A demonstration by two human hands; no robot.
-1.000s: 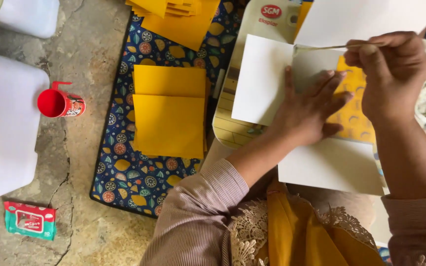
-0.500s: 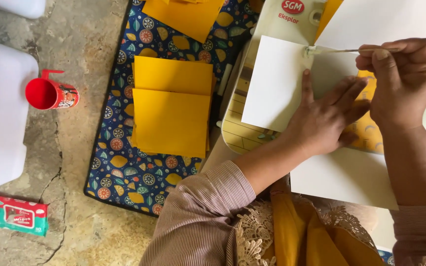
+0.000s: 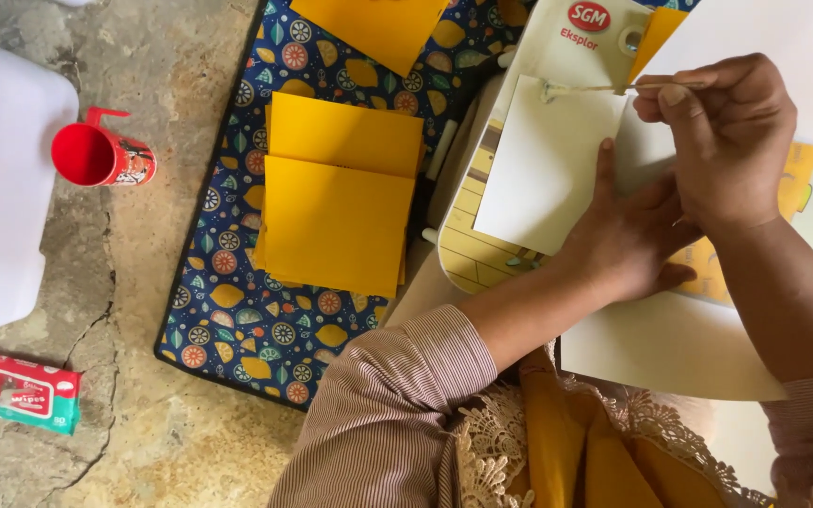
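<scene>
Comparing with the earlier views, little change is noted in the hands themselves; the whole scene is simply seen closer and shifted, so the head is judged to have leaned in. The left hand (image 3: 628, 240) is laid flat, fingers spread, pressing the white card (image 3: 546, 162) down on the cream tray (image 3: 482, 246), as before. The right hand (image 3: 726, 141) is closed in a pinch on a thin stick (image 3: 604, 88), whose tip is set at the card's top edge, where a pale smear is seen. The tip is placed at much the same spot as half a second back, so the spreading along that edge is judged barely begun. Yellow sheets (image 3: 336, 221) are stacked on the patterned mat (image 3: 228, 320), well apart. A red cup (image 3: 101, 155) and a wipes packet (image 3: 23, 390) are left untouched on the floor.
</scene>
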